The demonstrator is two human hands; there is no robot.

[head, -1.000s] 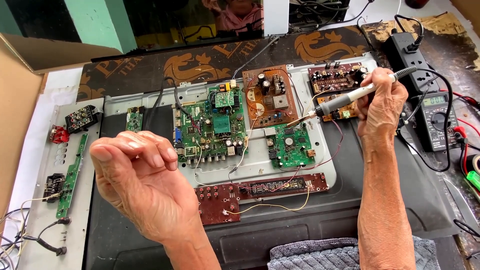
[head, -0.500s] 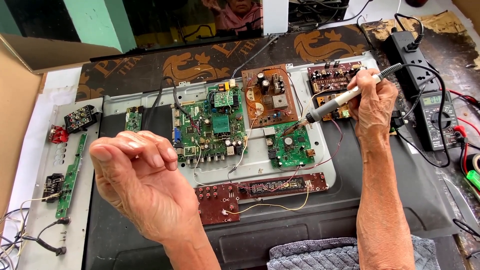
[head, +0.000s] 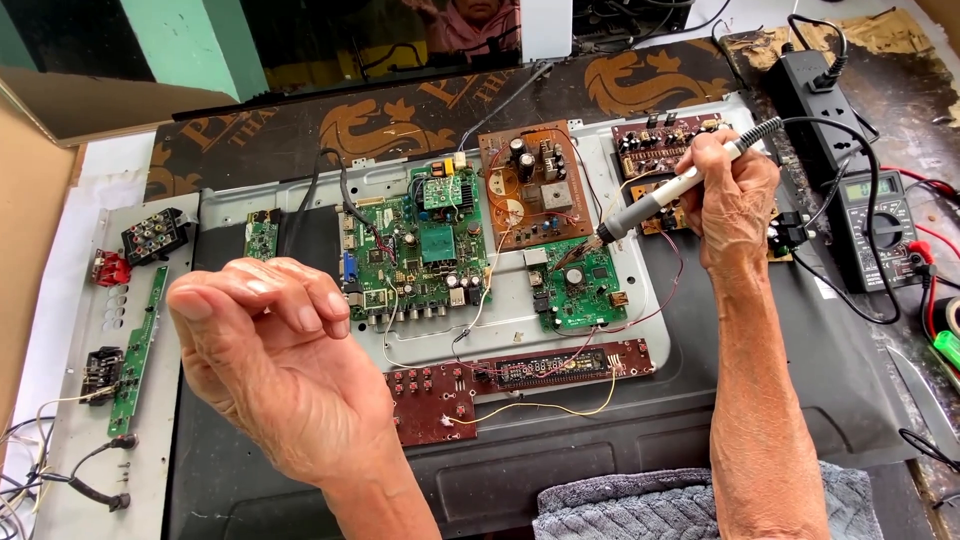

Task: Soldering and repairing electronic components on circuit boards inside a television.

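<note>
Nearest the viewer: folded grey towel (head: 640, 505) at the lower edge. Left hand (head: 275, 375) raised above the dark rear panel (head: 740, 400), fingers loosely curled, holding nothing. Beyond it, red-brown button board (head: 430, 400) joined to a long display strip (head: 560, 368). Farther: large green main board (head: 420, 255) and small green board (head: 575, 285) on the metal chassis (head: 510, 335). Right hand (head: 735, 205) closed around the soldering iron (head: 665, 195), tip lowered at the upper edge of the small green board. Behind: brown power board (head: 530, 185); right of the hand, multimeter (head: 875, 230) and black power strip (head: 815, 95).
</note>
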